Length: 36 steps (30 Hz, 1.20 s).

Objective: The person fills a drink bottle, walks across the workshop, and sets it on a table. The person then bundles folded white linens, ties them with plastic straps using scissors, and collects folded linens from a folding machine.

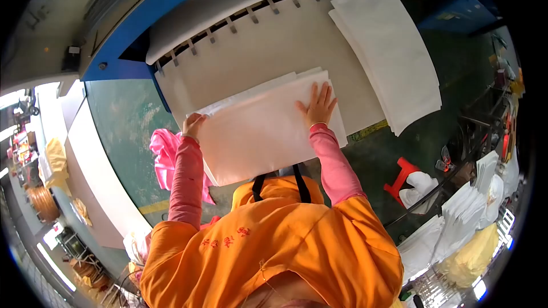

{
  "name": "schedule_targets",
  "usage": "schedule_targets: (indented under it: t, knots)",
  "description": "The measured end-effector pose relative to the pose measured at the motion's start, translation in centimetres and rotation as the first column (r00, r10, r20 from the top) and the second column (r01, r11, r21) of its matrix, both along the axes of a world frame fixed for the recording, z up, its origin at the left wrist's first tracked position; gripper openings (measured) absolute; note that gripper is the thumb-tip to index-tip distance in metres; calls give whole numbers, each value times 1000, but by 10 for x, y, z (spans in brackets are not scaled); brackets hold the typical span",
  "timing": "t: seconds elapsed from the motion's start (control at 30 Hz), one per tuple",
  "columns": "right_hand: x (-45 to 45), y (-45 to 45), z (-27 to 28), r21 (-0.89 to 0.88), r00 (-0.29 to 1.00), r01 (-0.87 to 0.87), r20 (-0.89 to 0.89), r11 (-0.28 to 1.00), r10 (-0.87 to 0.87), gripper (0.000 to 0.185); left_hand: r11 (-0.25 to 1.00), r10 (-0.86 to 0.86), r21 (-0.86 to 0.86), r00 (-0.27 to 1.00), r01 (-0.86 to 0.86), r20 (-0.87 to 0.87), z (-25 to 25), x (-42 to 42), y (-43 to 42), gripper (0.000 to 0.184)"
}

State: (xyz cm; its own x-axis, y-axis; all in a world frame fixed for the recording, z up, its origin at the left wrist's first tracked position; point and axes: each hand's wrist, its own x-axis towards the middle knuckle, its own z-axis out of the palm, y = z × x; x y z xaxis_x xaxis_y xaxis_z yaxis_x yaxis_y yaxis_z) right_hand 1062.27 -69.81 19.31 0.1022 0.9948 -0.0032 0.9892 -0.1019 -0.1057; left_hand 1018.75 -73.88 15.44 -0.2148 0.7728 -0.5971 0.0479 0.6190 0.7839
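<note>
A stack of white rectangular sheets (262, 137) lies in front of me on the light table of the machine, its layers slightly offset along the far and right edges. I cannot tell whether they are cloth or paper. At the far left corner, my left hand (195, 125) has its fingers curled over the edge of the sheets, pinching them. My right hand (317, 105) rests flat on top near the right edge, fingers spread. Another pile of white sheets (394, 51) hangs over the table's right end.
White material (222, 8) runs through the blue machine (123, 40) behind a row of metal tabs. Pink cloth (165, 151) lies at the left. A red stool (402, 174) with a white bundle stands at the right, near a rack with white stacks (456, 217).
</note>
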Motion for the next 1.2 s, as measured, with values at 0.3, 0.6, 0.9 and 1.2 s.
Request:
schedule_targets:
  t: [0.3,0.6,0.9,1.2]
  knots:
    - [0,37,9,-20,996,-74,39,997,75,79,995,83,60,996,-85,30,18,3,33,15]
    - [1,37,5,-7,996,-84,41,996,84,80,800,536,-161,567,-578,626,59,86,300,52]
    - [4,39,11,17,993,-23,-117,1000,25,71,620,613,-122,382,-775,692,26,107,286,24]
    - [11,145,14,-557,-771,304,-620,773,-144,34,640,671,-408,214,-651,710,83,157,68,30]
